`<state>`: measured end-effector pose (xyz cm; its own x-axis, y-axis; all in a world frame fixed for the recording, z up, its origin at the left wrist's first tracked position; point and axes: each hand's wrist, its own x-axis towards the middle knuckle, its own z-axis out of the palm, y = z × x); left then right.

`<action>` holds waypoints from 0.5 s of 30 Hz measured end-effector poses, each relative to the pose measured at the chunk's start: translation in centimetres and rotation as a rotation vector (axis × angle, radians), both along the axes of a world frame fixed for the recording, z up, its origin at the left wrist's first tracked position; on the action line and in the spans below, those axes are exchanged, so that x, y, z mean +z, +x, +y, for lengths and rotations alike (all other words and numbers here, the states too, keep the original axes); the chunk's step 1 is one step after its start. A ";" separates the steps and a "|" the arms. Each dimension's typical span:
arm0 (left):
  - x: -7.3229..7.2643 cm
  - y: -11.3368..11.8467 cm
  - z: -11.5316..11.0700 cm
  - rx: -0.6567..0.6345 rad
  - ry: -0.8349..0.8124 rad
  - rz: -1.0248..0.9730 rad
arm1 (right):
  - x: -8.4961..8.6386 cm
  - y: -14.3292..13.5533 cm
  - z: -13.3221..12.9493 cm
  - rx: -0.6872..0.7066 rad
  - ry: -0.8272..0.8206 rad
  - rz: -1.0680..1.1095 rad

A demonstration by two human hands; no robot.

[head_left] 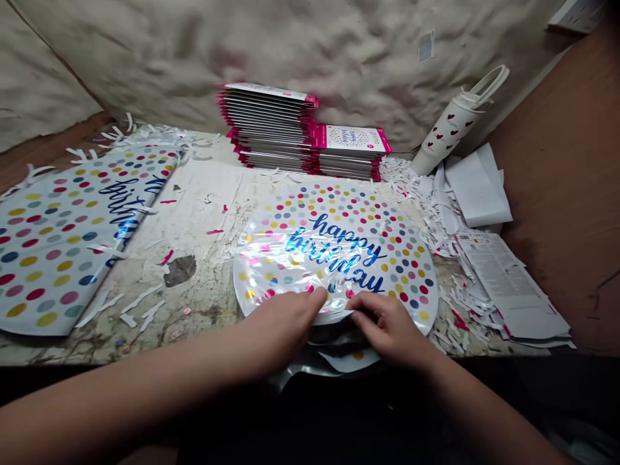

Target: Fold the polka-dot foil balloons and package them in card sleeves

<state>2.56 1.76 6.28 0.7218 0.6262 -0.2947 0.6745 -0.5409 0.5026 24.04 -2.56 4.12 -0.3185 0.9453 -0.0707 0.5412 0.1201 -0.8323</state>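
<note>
Balloon, round foil, white with coloured dots and blue "happy birthday" script, flat on table at near edge, centre-right. Left hand pressed on near rim, fingertips pinching foil. Right hand just beside it, thumb and forefinger nipping same rim where tail hangs over table edge. Both grips clenched on balloon edge, hands nearly touching.

Step in hand, by judgement: starting a fold or roll at near rim, foil only just lifted. Next move likely calls for even pull from both hands, crease kept straight, foil kept from slipping on table.

Count:
- Balloons laid flat: two — one under hands, second dotted balloon at far left, partly out of view.
- Stacks of pink-edged packs: two, side by side at back; taller on left, lower stack on right. Packs per stack too many to tell.
- White bag with red hearts: one, leaning at back right.
- Printed white sheets: small pile at right, number unclear.
- Paper shreds: scattered, uncounted.
</note>
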 end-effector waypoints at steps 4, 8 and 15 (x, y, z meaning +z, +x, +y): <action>0.0 -5.5 -1.4 0.058 0.365 0.129 | -0.4 0.6 -0.5 -0.161 0.017 0.152; -1.3 -8.0 -0.3 0.044 0.584 0.028 | -0.9 0.4 -1.7 -0.112 0.076 0.156; -7.3 -8.4 0.4 -0.187 0.495 -0.210 | -4.2 5.4 -3.3 -0.078 0.273 -0.597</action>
